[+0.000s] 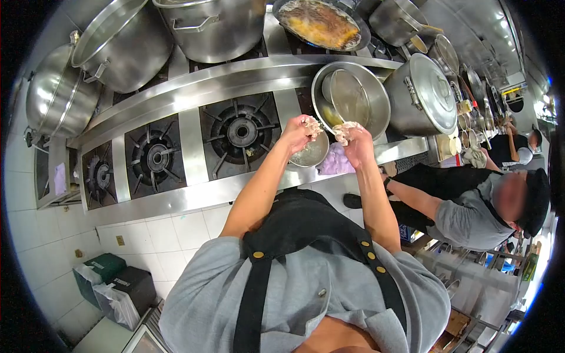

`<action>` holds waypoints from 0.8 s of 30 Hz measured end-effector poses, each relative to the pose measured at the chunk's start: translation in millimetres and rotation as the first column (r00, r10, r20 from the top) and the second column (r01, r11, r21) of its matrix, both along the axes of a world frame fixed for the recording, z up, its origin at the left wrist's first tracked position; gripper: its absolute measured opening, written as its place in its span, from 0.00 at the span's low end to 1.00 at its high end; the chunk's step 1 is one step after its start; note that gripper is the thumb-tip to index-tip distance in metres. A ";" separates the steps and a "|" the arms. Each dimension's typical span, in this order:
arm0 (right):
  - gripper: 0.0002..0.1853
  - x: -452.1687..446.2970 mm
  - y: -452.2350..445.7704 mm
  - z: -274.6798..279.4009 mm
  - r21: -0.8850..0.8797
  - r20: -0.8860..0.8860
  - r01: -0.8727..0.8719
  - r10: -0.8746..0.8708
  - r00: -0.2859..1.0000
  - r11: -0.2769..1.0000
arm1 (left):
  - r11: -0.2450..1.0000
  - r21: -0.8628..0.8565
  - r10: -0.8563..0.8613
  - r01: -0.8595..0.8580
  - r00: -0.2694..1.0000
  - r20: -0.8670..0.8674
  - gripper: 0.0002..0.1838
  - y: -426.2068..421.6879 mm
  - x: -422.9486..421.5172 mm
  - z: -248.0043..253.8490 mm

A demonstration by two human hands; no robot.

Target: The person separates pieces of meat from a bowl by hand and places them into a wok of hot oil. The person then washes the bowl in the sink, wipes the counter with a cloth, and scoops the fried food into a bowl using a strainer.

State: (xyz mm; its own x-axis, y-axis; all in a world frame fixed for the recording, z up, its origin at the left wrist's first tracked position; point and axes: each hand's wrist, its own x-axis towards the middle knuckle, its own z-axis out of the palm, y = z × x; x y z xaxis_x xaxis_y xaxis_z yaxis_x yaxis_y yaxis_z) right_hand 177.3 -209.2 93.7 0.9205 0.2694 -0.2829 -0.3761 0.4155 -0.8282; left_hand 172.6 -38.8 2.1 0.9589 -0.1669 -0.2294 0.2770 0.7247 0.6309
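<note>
My left hand (298,135) is raised over the front edge of the stove, its fingers closed around a pale, lumpy, floury-looking piece (312,125). Level with it, my right hand (356,145) has its fingers bent around similar pale, crumbly stuff (345,132). How much of this is coating on the fingers I cannot tell. Below and between the hands sits a small metal bowl (310,154) with whitish contents. Just beyond is a large metal basin (378,112) with a round strainer (347,94) in it. A purple cloth (335,160) lies beneath my right hand.
Gas burners (241,132) line the stove to the left. Behind stand big stockpots (212,35) and a wide pan of bubbling oil (319,25). A lidded pot (421,94) stands to the right, near a co-worker (471,206). Bins (126,288) are at lower left.
</note>
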 end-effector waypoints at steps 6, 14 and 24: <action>0.09 10.6 -10.5 -15.9 0.448 -0.005 -0.193 0.219 0.976 0.873 | 0.997 -0.062 -0.043 0.044 0.999 0.023 0.08 4.5 -2.2 -10.8; 0.07 15.7 24.1 13.8 0.134 -0.040 0.002 0.003 0.999 0.991 | 0.993 -0.114 0.043 -0.035 0.997 0.068 0.07 24.5 -14.7 -24.6; 0.05 261.5 86.6 48.8 -0.578 0.300 -0.225 0.461 0.835 0.785 | 0.994 -0.107 -0.008 0.003 0.999 -0.048 0.11 22.5 -75.1 7.0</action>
State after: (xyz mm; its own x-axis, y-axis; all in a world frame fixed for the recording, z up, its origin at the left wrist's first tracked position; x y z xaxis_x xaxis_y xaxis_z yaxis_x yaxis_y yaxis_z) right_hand 438.9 -122.5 142.6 0.8503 0.5180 -0.0937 0.0080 -0.1907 -0.9816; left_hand 97.5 -16.3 9.2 0.9462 -0.1983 -0.2558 0.3095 0.7854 0.5361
